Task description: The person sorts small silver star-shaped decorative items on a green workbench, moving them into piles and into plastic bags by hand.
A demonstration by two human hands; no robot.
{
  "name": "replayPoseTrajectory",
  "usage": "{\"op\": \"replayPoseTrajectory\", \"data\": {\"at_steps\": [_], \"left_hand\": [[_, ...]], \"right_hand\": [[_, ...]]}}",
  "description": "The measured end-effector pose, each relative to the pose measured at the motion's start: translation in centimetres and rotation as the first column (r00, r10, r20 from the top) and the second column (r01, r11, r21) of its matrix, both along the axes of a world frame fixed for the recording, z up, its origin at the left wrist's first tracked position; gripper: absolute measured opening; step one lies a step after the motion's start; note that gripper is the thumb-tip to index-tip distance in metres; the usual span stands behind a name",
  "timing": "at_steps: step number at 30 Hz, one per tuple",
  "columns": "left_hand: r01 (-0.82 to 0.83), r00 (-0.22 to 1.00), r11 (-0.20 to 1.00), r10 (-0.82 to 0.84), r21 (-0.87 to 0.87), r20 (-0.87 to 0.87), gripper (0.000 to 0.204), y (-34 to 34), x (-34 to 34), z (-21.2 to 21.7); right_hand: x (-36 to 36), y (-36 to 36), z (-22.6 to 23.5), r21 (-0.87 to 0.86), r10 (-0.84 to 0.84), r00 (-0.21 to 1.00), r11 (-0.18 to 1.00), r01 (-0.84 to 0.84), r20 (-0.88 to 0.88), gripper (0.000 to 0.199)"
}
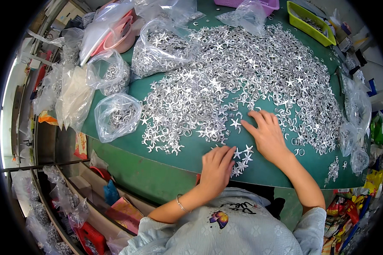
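Head view. On the green desk [281, 174], the right hand [258, 123] has its grip open, thumb and fingers apart beside a lone silver star [235, 124]; the left hand [219, 163] is curled beside a star cluster [241, 161] close to the near edge, and I cannot tell whether its grip holds a piece. Hazards, as I judge them: a leftward brush of the right forearm could sweep the cluster off the near edge; mingled crescents could be dragged along with a star; the smallest bag, by the near-left edge, could tip if knocked. Counts: two hands; one lone star; roughly seven clustered stars, overlapping; three piece-filled bags [101, 121] toward the left edge; one lime basket [309, 34], far-right corner; one main heap [259, 55], its pieces beyond my counting.
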State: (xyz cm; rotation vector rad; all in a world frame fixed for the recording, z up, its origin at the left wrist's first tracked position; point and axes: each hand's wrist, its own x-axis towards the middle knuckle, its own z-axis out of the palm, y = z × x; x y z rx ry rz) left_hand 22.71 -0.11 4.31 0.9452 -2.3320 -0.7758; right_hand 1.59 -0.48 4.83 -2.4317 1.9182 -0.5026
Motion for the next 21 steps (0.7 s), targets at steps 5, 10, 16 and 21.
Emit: {"op": "replayPoseTrajectory", "data": {"at_steps": [5,10,16,21], "left_hand": [[0.221,0.975,0.974,-0.219,0.046,-0.036,0.052,1.1,-1.2,-0.8],[0.270,0.961,0.957,-0.262,0.106,-0.086,0.053,1.5,-1.3,-1.3],[0.224,0.965,0.969,-0.206,0.105,-0.162,0.046,1.0,-1.1,-1.1],[0.126,0.988,0.992,-0.124,0.017,-0.088,0.037,-0.4,-1.1,-0.7]], "right_hand": [[0.8,-0.3,0.2,-0.022,0.031,0.990,0.999,-0.029,0.136,0.052],[0.3,-0.4,-0.3,0.019,0.032,0.997,0.999,-0.034,0.069,0.055],[-0.5,3.6,0.4,0.070,-0.135,0.990,0.989,0.132,0.033,0.045],[-1.4,4.7,-0.5,-0.018,-0.145,0.987,0.989,0.147,0.065,0.037]]}}
